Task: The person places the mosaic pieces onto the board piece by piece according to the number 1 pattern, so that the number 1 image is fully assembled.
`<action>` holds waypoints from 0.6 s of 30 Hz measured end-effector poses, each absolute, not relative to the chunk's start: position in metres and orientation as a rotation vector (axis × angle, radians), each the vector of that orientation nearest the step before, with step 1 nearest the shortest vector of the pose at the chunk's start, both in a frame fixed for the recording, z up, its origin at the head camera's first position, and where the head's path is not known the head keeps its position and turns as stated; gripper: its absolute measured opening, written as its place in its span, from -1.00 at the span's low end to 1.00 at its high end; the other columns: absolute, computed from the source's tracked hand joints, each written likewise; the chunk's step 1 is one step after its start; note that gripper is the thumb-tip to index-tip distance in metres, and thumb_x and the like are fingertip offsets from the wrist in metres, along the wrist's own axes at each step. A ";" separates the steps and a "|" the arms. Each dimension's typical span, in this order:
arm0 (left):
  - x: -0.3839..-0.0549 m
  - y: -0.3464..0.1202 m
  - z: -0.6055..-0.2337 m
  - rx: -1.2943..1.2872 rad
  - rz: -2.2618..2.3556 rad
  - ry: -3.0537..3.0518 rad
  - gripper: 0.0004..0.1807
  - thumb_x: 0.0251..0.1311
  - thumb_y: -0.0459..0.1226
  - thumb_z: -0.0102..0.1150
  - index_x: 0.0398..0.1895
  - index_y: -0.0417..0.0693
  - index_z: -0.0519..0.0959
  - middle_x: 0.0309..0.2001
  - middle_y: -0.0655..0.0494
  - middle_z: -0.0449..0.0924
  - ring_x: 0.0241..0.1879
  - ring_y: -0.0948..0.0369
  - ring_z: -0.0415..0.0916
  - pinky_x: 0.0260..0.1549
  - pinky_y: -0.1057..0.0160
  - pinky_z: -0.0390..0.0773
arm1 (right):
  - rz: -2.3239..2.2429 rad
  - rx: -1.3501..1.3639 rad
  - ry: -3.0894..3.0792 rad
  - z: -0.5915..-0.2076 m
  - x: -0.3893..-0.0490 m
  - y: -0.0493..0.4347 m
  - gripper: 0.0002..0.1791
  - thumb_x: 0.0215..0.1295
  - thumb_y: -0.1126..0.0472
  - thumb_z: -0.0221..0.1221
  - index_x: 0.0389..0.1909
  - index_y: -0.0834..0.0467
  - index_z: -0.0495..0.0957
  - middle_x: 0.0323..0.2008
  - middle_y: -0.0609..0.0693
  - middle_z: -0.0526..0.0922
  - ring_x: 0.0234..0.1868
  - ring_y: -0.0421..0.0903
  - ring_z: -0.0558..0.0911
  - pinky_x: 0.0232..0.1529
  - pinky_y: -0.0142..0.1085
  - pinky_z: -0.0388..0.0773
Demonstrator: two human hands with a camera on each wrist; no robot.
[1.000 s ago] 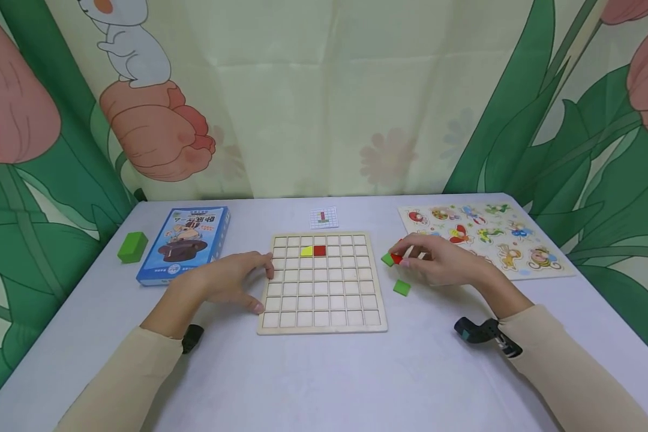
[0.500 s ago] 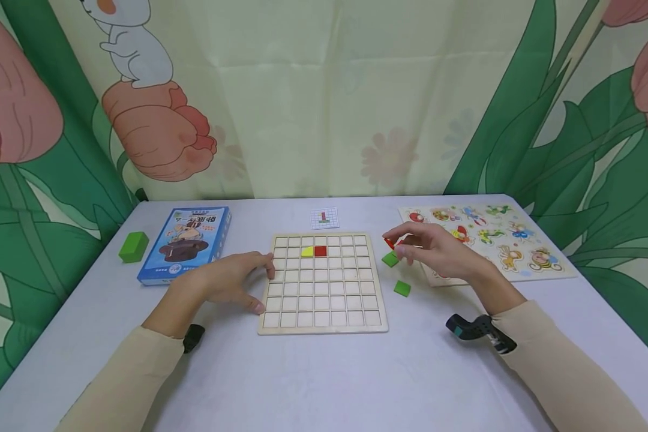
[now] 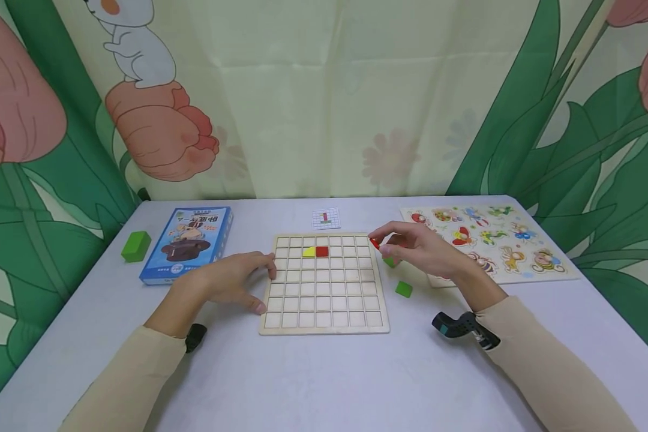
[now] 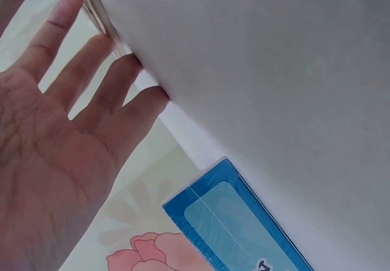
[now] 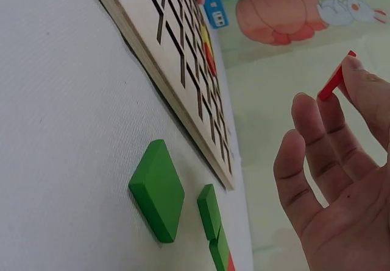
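A wooden grid board (image 3: 324, 300) lies mid-table, with a yellow piece (image 3: 309, 252) and a red square tile (image 3: 322, 251) side by side in an upper row. My left hand (image 3: 232, 279) rests at the board's left edge, fingers and thumb spread along it. Above the board's upper right corner, my right hand (image 3: 423, 249) pinches a thin red tile (image 5: 337, 79) between thumb and fingertips. Beside the board's right edge lies a green tile (image 3: 404, 289). In the right wrist view, more green tiles (image 5: 209, 213) and a sliver of red (image 5: 231, 263) show beyond it.
A small pattern card (image 3: 326, 219) lies behind the board. Left of it are a blue box (image 3: 186, 246) and a green block (image 3: 136, 246). An animal-picture board (image 3: 497, 240) lies at the right, partly under my right hand. A printed curtain hangs behind the table.
My right hand has lifted the red tile from beside the green tiles and moved left with it to the board's upper right corner. The left hand has stayed at the board's edge.
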State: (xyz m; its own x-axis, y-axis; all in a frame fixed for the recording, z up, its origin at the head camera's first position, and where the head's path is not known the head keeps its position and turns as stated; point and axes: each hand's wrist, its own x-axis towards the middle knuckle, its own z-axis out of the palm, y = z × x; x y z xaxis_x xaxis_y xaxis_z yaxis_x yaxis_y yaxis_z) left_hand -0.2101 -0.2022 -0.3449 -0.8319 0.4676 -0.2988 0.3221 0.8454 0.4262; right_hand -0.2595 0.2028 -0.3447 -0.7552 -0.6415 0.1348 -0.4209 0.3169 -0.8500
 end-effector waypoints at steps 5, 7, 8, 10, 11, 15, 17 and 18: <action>-0.211 -0.201 -0.345 0.579 0.501 2.631 -0.41 -0.09 0.00 0.65 -0.01 0.27 0.52 0.60 0.08 0.16 0.57 -0.06 0.11 0.48 -0.15 0.22 | -1.397 -0.942 2.349 -0.342 -0.262 0.193 -0.69 0.48 0.24 0.23 0.19 0.06 0.60 0.12 0.31 0.59 -0.09 0.28 0.64 -0.15 -0.04 0.71; -0.211 -0.202 -0.345 0.581 0.498 2.630 -0.41 -0.09 -0.01 0.65 -0.01 0.27 0.51 0.60 0.08 0.15 0.57 -0.07 0.10 0.48 -0.16 0.22 | -1.382 -0.951 2.356 -0.341 -0.262 0.189 -0.68 0.47 0.23 0.23 0.19 0.05 0.60 0.12 0.27 0.60 -0.08 0.22 0.65 -0.15 -0.05 0.71; -0.211 -0.202 -0.345 0.582 0.496 2.629 -0.42 -0.09 0.00 0.65 -0.01 0.27 0.51 0.60 0.08 0.15 0.57 -0.07 0.10 0.48 -0.16 0.22 | -1.376 -0.959 2.356 -0.340 -0.263 0.187 -0.68 0.47 0.23 0.23 0.19 0.05 0.60 0.12 0.26 0.60 -0.08 0.19 0.66 -0.15 -0.08 0.71; -0.211 -0.202 -0.346 0.579 0.494 2.625 -0.41 -0.09 0.00 0.65 -0.01 0.27 0.51 0.61 0.08 0.15 0.58 -0.07 0.09 0.48 -0.17 0.22 | -1.371 -0.985 2.346 -0.339 -0.264 0.182 -0.68 0.47 0.24 0.23 0.19 0.06 0.60 0.12 0.24 0.61 -0.08 0.17 0.66 -0.15 -0.12 0.70; -0.211 -0.202 -0.346 0.575 0.494 2.623 -0.41 -0.10 0.01 0.65 -0.01 0.27 0.51 0.61 0.08 0.14 0.58 -0.07 0.09 0.48 -0.16 0.21 | -1.370 -1.000 2.338 -0.339 -0.265 0.180 -0.68 0.47 0.25 0.23 0.20 0.06 0.60 0.11 0.25 0.61 -0.08 0.18 0.66 -0.16 -0.13 0.69; -0.210 -0.203 -0.346 0.569 0.494 2.627 -0.41 -0.10 0.01 0.65 -0.01 0.27 0.51 0.61 0.08 0.14 0.58 -0.07 0.09 0.48 -0.17 0.21 | -1.379 -1.041 2.299 -0.341 -0.269 0.171 -0.67 0.47 0.28 0.23 0.20 0.09 0.60 0.09 0.23 0.61 -0.10 0.31 0.63 -0.18 -0.11 0.67; -0.210 -0.203 -0.345 0.575 0.496 2.626 -0.41 -0.09 0.01 0.65 -0.01 0.26 0.51 0.61 0.08 0.14 0.58 -0.07 0.09 0.48 -0.16 0.21 | -1.372 -1.046 2.293 -0.342 -0.270 0.166 -0.67 0.46 0.28 0.23 0.20 0.09 0.60 0.09 0.25 0.62 -0.11 0.35 0.63 -0.16 -0.07 0.66; -0.210 -0.203 -0.345 0.580 0.500 2.625 -0.41 -0.09 0.01 0.64 0.00 0.26 0.51 0.61 0.07 0.15 0.58 -0.07 0.09 0.48 -0.16 0.21 | -1.366 -1.044 2.292 -0.343 -0.270 0.164 -0.67 0.47 0.27 0.23 0.21 0.11 0.59 0.08 0.24 0.62 -0.10 0.34 0.63 -0.14 -0.05 0.67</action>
